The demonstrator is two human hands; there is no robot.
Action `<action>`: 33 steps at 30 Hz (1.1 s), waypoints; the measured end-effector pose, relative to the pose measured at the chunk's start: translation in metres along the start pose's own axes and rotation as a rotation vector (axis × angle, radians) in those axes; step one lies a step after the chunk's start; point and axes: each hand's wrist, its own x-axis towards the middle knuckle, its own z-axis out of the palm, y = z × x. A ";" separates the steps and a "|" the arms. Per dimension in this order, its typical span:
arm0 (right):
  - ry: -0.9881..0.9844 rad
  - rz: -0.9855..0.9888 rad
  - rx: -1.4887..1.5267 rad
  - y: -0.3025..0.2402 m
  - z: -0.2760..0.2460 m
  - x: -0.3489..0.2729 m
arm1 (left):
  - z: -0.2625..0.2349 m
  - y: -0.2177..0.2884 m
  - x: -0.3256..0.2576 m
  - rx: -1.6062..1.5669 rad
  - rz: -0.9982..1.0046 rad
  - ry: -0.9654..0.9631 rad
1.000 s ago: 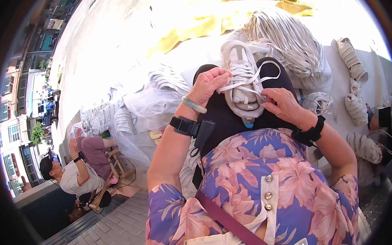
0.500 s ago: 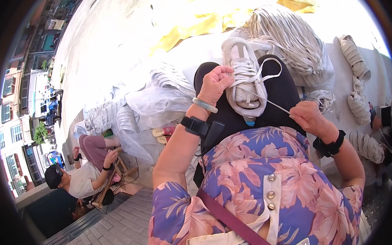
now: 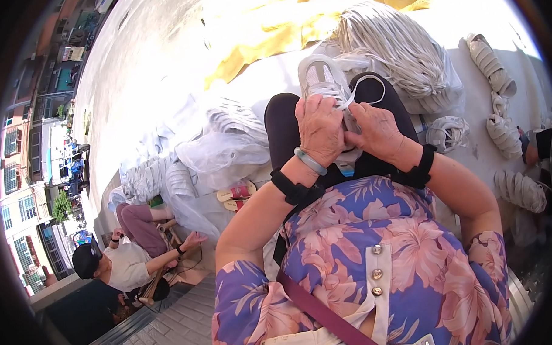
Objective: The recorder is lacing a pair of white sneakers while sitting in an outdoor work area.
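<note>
**Both hands closed on the shoe in your lap**

Left hand (image 3: 320, 131) lies curled over the white sneaker (image 3: 321, 79) on your lap, fingers pressed to its laces; your right hand (image 3: 378, 132) pinches the white lace (image 3: 364, 87) beside it. Beyond the sneaker's toe sits one large bundle of white laces (image 3: 399, 46). Right of the sneaker, four smaller lace bundles (image 3: 491, 55) lie scattered. Left of it, plastic bags (image 3: 220, 153) are heaped.

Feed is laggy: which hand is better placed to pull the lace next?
Probably the right hand: its fingers sit where the white lace loops out, while the left hand lies across the shoe, steadying it.
</note>
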 end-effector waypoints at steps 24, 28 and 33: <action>-0.071 0.081 0.145 0.012 -0.004 -0.009 | -0.091 -0.071 -0.078 0.360 -0.249 0.018; -0.076 0.063 0.140 0.008 -0.004 -0.008 | -0.109 -0.110 -0.152 0.350 -0.459 -0.070; -0.105 0.063 0.147 0.005 -0.010 -0.006 | -0.093 -0.082 -0.126 0.387 -0.408 -0.213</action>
